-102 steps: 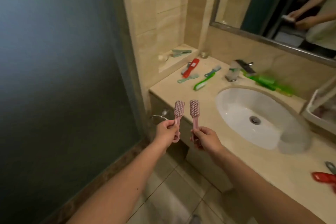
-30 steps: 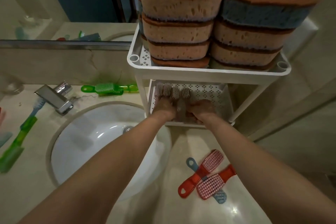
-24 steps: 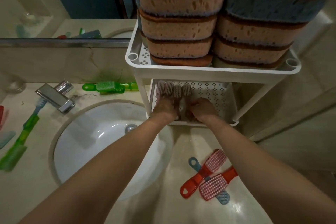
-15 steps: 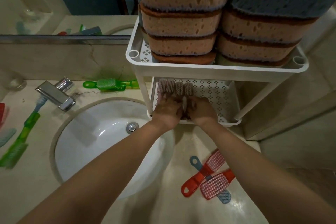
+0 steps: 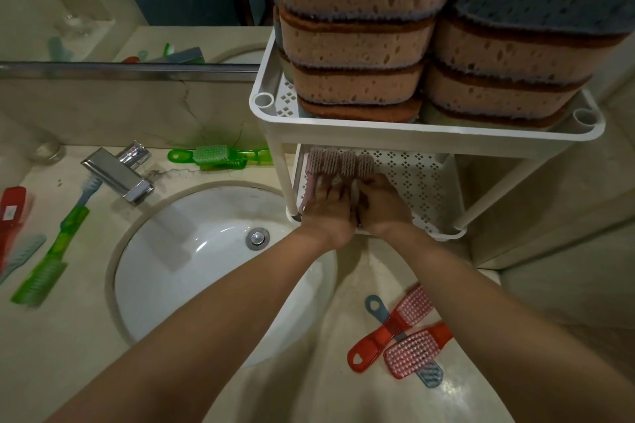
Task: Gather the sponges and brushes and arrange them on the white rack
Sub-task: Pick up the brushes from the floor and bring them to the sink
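Potentially, a knock on the white rack [image 5: 426,136] could topple its tall top-tier stacks of sponges [image 5: 357,41], since both hands work just beneath. Rack: perforated plastic. Sponges: porous, oblong. The left hand [image 5: 326,213] lays spread fingers on handles; the right hand [image 5: 381,209] bends its fingers, grip indeterminate. Four pink brushes [image 5: 340,161], stubby bristles up, lie on the lower shelf at 12 o'clock.
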A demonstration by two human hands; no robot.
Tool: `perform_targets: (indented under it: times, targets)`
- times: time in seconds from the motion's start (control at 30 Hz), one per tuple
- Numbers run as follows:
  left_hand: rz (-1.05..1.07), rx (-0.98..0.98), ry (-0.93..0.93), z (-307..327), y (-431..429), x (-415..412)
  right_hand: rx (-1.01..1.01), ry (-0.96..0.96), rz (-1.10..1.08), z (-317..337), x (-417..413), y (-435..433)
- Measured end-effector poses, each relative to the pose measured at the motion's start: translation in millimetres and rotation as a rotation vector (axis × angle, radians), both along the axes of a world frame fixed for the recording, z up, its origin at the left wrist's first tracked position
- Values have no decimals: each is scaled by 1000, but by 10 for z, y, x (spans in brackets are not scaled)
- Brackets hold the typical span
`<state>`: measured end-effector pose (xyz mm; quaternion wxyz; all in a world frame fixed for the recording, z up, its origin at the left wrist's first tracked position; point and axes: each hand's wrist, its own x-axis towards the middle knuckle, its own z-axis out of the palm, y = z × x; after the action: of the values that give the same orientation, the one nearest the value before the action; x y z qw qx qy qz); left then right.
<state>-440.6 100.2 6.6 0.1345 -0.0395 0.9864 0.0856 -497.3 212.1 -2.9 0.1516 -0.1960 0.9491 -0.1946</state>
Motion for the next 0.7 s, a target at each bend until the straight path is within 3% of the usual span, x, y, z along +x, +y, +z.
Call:
perform_targets:
  times: [0.37, 0.53, 0.7]
  targets:
    - [-21, 99, 9, 54, -77, 95, -37, -37, 53, 23, 75, 18]
    - [66, 329, 99, 120, -87, 333, -190, 2, -80, 88, 269, 41]
    - [246, 538, 317, 192, -218, 834, -363, 143, -226, 166, 680, -86]
